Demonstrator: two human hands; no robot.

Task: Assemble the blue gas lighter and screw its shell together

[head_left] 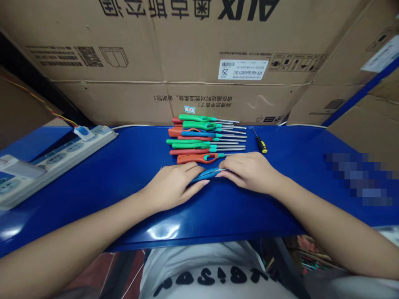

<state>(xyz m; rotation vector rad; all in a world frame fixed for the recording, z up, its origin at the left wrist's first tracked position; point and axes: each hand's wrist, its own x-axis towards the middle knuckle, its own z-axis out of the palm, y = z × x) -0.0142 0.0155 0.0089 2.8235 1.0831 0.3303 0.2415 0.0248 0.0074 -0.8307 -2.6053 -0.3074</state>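
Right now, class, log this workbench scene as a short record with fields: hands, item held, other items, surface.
left hand: rests flat on the blue lighter, covering its handle end
right hand: fingers on the same lighter's other end
row of lighters: orange, green and blue, side by side just beyond the hands
screwdriver: black and yellow, right of the row
power strip: far left
surface: blue shelf
backdrop: cardboard boxes
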